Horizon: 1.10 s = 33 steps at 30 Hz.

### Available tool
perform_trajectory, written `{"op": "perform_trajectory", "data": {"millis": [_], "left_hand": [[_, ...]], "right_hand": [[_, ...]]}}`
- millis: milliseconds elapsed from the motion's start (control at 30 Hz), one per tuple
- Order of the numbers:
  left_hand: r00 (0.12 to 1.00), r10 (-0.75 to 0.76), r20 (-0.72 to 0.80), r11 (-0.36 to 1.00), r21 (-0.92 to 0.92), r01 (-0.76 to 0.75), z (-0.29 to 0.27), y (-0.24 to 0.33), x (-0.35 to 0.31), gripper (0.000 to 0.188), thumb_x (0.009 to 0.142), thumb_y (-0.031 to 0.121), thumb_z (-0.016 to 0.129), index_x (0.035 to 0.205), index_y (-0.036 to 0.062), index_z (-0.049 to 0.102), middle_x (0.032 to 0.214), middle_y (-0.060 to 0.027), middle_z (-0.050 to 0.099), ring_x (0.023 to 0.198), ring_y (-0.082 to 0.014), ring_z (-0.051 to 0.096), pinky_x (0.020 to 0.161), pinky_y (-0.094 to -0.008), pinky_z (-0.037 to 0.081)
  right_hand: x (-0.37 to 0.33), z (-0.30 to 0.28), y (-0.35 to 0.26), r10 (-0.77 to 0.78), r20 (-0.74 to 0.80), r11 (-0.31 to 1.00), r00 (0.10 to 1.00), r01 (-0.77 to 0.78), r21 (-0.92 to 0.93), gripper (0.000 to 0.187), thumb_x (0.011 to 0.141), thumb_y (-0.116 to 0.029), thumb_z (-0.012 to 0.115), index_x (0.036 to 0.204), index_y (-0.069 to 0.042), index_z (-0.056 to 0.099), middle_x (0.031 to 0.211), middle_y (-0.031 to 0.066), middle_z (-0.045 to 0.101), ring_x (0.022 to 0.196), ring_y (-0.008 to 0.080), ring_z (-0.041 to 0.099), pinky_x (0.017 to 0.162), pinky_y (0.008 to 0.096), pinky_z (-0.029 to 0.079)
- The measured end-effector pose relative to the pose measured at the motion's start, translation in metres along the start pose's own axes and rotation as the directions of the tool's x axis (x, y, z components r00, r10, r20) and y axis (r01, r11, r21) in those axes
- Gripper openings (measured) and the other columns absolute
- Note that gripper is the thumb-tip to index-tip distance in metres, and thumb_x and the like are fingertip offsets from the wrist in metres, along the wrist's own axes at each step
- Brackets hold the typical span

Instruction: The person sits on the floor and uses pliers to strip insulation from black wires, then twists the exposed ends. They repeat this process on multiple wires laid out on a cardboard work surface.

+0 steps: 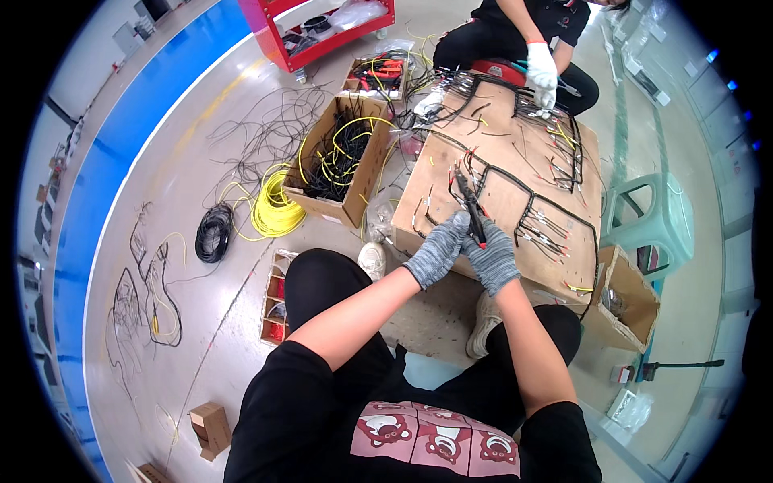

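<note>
My right hand [492, 256], in a grey knitted glove, is closed around a black hand tool with red on its handles [473, 211]. It looks like crimping pliers or a wire stripper, pointing away from me over the board. My left hand [441, 248], gloved the same, is closed right beside the tool; what its fingers hold is hidden. Under the tool lies a black wiring harness [509, 180] on a light wooden board [447, 171]. Short wire ends with red and white tips [546, 233] branch off it.
Across the board a person's white-gloved hand [541, 76] works at the harness. To the left are a cardboard box of wires [351, 208], a yellow wire coil [276, 211] and a black coil [213, 233]. A green stool [656, 213] and an open carton [618, 310] stand right.
</note>
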<state>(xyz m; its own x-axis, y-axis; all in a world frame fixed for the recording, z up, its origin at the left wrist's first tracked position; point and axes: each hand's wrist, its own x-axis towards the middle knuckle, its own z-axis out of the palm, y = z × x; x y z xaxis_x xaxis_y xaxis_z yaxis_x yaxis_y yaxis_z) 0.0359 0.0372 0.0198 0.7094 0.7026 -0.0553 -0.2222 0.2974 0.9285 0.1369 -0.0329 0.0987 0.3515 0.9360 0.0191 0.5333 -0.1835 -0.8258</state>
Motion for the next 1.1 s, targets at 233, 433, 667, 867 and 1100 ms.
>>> {"op": "perform_trajectory", "data": {"millis": [233,433,667,867,1100], "left_hand": [[0.971,0.209,-0.117,0.849,0.515,-0.121,-0.021,0.037,0.001,0.030,0.095,0.030,0.043,0.101,0.0068,0.060,0.078,-0.0005,0.053,0.066,-0.0110,0.045,0.061,-0.0256,0.042],[0.832,0.212,-0.513,0.659,0.704,0.266,-0.102,-0.014,0.024,0.018,0.086,0.013,0.055,0.097,-0.0003,0.060,0.083,-0.0075,0.061,0.075,-0.0138,0.054,0.072,-0.0267,0.045],[0.940,0.023,-0.339,0.656,0.715,0.242,-0.092,-0.011,0.026,0.020,0.087,0.018,0.056,0.097,0.0004,0.059,0.077,-0.0062,0.060,0.068,-0.0131,0.051,0.067,-0.0278,0.044],[0.989,0.051,-0.138,0.712,0.699,0.061,-0.066,0.001,0.022,0.017,0.089,0.018,0.056,0.092,0.0017,0.056,0.076,-0.0035,0.056,0.069,-0.0106,0.047,0.066,-0.0267,0.043],[0.982,0.175,0.078,0.461,0.874,-0.151,-0.028,0.044,0.010,0.020,0.088,0.021,0.057,0.094,0.0025,0.055,0.082,-0.0119,0.060,0.075,-0.0242,0.057,0.070,-0.0339,0.047]], "right_hand": [[0.015,-0.013,-0.004,0.296,0.148,0.765,0.944,-0.327,0.555,0.007,0.084,-0.012,0.062,0.083,-0.007,0.056,0.069,0.0032,0.058,0.052,0.0057,0.051,0.041,0.0195,0.038],[0.032,-0.020,0.004,0.276,0.125,0.637,0.953,-0.279,0.719,0.004,0.086,-0.009,0.057,0.087,-0.006,0.054,0.071,0.0042,0.058,0.057,0.0101,0.056,0.044,0.0203,0.045],[0.036,-0.021,0.005,0.259,0.058,0.677,0.964,-0.224,0.701,0.008,0.084,-0.007,0.060,0.090,-0.003,0.056,0.073,0.0045,0.059,0.057,0.0116,0.058,0.046,0.0223,0.047],[0.039,-0.022,0.010,0.259,-0.001,0.719,0.966,-0.192,0.668,0.009,0.084,-0.007,0.060,0.091,-0.002,0.057,0.073,0.0039,0.059,0.056,0.0104,0.058,0.045,0.0217,0.046],[0.041,-0.024,0.014,0.250,-0.078,0.835,0.965,-0.174,0.522,0.007,0.083,-0.008,0.061,0.085,-0.004,0.056,0.068,0.0024,0.058,0.054,0.0089,0.053,0.048,0.0237,0.044]]}}
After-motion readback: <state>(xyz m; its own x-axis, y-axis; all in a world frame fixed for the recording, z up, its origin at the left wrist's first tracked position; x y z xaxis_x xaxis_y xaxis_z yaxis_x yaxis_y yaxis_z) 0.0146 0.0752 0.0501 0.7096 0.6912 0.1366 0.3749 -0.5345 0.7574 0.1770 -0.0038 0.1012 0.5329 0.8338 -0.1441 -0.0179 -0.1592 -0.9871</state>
